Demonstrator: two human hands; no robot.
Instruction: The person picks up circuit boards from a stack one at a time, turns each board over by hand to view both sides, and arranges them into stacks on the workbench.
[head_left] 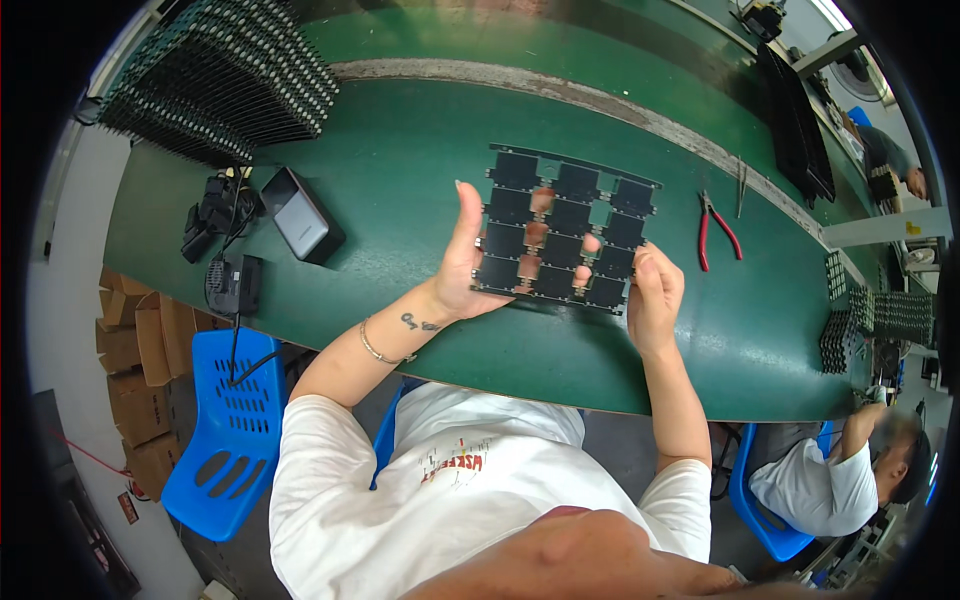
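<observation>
A black panel of several square circuit boards (570, 218), joined by thin rails with gaps between them, is held up over the green table. My left hand (462, 270) supports it from the left edge. Its fingers lie behind the panel and show through the gaps, while the thumb points up beside the edge. At the lower right corner my right hand (655, 295) grips the panel, with some fingertips visible through the openings. The rest of the fingers are hidden behind the boards.
Red-handled pliers (718, 230) and tweezers (741, 188) lie to the right. On the left are a dark box-shaped device (300, 215), black adapters with cables (235, 285) and a tall stack of panels (230, 85). More stacked panels (890, 315) and a seated co-worker (830, 490) are at right.
</observation>
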